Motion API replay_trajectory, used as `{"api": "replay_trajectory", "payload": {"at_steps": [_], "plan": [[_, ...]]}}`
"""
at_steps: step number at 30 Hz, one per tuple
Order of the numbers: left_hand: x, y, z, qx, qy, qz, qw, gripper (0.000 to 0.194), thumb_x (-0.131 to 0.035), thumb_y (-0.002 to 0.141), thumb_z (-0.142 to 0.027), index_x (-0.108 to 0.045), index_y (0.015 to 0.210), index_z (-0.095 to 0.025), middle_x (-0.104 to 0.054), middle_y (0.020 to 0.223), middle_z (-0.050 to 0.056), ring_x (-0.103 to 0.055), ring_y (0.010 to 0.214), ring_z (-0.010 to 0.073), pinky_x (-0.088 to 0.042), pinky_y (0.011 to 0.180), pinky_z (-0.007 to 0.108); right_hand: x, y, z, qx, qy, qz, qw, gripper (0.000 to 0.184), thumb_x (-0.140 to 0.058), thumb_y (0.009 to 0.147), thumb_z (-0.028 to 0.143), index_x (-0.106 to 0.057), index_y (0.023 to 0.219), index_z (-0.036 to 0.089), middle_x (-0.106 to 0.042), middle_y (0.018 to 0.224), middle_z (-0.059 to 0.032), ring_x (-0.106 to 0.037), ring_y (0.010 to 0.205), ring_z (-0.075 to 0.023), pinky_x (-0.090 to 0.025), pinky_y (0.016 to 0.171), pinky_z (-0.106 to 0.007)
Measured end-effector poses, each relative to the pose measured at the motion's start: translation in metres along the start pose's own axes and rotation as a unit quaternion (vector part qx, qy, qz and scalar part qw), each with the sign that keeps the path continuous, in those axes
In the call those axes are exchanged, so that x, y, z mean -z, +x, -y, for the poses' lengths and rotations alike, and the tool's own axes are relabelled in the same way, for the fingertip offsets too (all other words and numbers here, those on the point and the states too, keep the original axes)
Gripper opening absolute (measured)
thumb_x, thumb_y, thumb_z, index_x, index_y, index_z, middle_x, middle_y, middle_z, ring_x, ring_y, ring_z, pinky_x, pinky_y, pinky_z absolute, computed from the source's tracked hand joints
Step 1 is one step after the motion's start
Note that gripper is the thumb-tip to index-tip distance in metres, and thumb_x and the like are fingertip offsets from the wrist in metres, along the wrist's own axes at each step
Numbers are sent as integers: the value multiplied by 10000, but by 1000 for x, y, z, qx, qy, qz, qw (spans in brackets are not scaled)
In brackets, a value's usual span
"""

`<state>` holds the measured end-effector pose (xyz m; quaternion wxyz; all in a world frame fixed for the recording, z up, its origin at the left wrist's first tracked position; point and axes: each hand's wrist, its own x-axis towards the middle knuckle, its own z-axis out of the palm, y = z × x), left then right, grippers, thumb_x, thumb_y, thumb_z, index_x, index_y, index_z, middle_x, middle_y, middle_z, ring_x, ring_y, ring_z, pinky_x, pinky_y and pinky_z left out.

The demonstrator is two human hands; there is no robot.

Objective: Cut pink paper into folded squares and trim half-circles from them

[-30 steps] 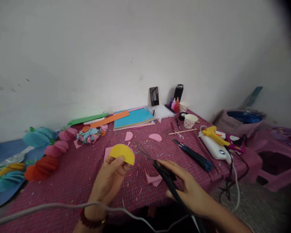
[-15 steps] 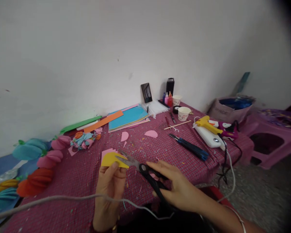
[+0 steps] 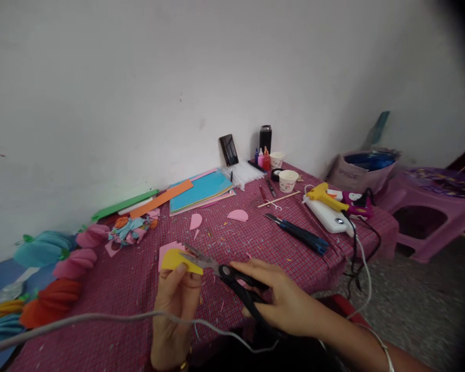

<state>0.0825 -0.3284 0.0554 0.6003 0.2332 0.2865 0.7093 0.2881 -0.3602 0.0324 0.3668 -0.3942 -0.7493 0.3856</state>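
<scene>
Between the thumb and fingers of my left hand is a yellow piece of craft foam or paper with a curved upper edge. My right hand grips the black handles of a pair of scissors. Their blades are parted, one lying across the front of the yellow piece and the other behind it. Just behind my left hand lie pink pieces, partly covered by the yellow one. Two pink half-rounds rest farther back on the checked tablecloth, among small scraps.
Coloured sheets, a scrap pile and pumpkin-like ornaments lie left and back. A utility knife, paper cup and yellow glue gun on a white power bank are right. A pale cable crosses the foreground.
The view has shifted slightly, so the table things sit a little farther left. Both hands keep their holds on the yellow piece and the scissors, with the blades still parted around it.
</scene>
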Motion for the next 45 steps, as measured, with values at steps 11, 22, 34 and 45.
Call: {"api": "replay_trajectory", "payload": {"at_steps": [11, 22, 34, 45], "plan": [[8, -2, 2, -9, 36, -6, 999, 233, -775, 695, -100, -724, 873, -243, -760, 860, -49, -702, 853, 99, -533, 826, 160, -2, -1, -2, 9, -44, -13, 999, 640, -624, 808, 241, -462, 1426, 283, -653, 1065, -84, -616, 902, -231, -515, 792, -396], [12, -4, 1, -3, 30, -23, 999, 157, -775, 702, -97, -709, 735, -235, -731, 745, -73, -666, 703, 59, -516, 734, 130, -4, 3, -2, 8, -37, -15, 999, 612, -623, 821, 232, -479, 1413, 284, -647, 1104, -89, -607, 948, -226, -504, 840, -399], [13, -2, 3, 11, 63, -24, 998, 169, -773, 716, -109, -711, 750, -262, -702, 709, -90, -644, 639, 53, -523, 665, 142, -7, 4, -13, 18, -52, -36, 998, 631, -634, 815, 212, -472, 1418, 302, -644, 1121, -84, -627, 944, -226, -520, 821, -375], [8, -8, 4, 28, 36, -46, 998, 147, -742, 762, -97, -690, 743, -234, -684, 687, -82, -625, 638, 45, -525, 673, 118, -4, 7, -15, 12, -41, -32, 999, 640, -661, 816, 246, -463, 1418, 335, -638, 1108, -74, -624, 911, -218, -521, 816, -380]]}}
